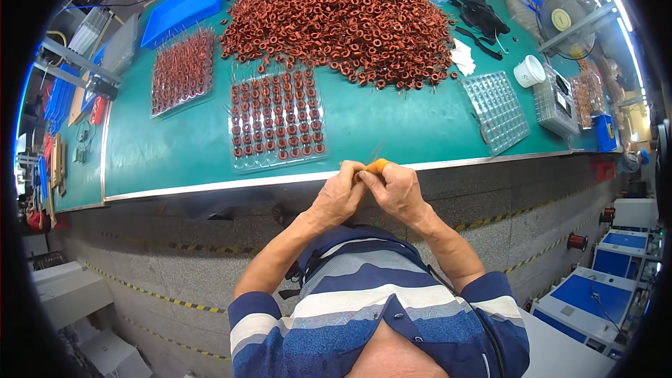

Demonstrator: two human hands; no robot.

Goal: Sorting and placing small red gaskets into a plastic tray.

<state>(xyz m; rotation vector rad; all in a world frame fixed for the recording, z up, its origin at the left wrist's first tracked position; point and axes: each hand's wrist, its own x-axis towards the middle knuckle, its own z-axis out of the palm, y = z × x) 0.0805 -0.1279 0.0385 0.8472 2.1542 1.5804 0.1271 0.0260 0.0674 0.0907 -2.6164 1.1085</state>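
Both hands meet just off the table's front edge, fingertips pinched together. My left hand point(339, 194) and my right hand point(397, 192) are closed on a small ring coil point(359, 176), mostly hidden by the fingers. Thin wire leads point(376, 150) stick up from between them. An orange finger cover point(376, 166) sits on a right-hand finger. Ahead to the left lies a clear plastic tray point(245, 162) with rows of red-brown ring coils, wires upward. Beyond it a large heap of such coils point(343, 24) covers the table's far middle.
Another filled tray point(183, 73) and a blue bin point(185, 10) stand left on the green table point(392, 122). At right are a clear tray point(497, 112) with few or no coils, a white tub point(529, 71), stacked trays point(556, 108), a black bag point(483, 17) and a fan point(565, 22).
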